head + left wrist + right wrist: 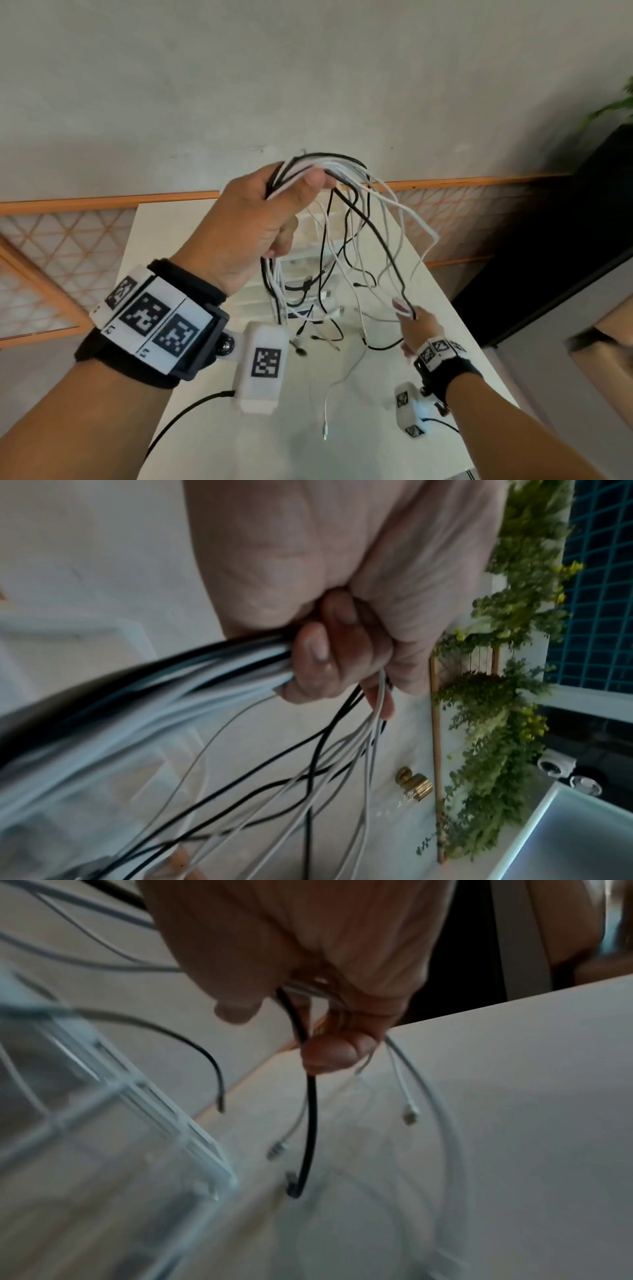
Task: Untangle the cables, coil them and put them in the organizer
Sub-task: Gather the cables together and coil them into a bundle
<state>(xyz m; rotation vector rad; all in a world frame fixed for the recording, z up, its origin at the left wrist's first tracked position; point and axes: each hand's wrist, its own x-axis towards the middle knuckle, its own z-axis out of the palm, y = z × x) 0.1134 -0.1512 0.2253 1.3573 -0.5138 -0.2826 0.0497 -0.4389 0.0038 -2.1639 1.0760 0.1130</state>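
Observation:
A tangled bunch of black and white cables (346, 240) hangs high over the white table (394, 428). My left hand (274, 205) grips the top of the bunch, fingers curled round it (329, 664). Lower right, my right hand (412, 323) pinches a black cable (310, 1123) and some white strands between thumb and fingers. Loose ends with plugs dangle to the tabletop (325, 435). The clear plastic organizer (308, 270) stands behind the hanging cables, partly hidden; its divided compartments (137, 1110) show blurred in the right wrist view.
The table's right edge (479, 346) drops off beside my right hand. A dark cabinet (565, 240) stands to the right, a plant (613, 106) above it. A low wall with orange trim (102, 202) runs behind the table.

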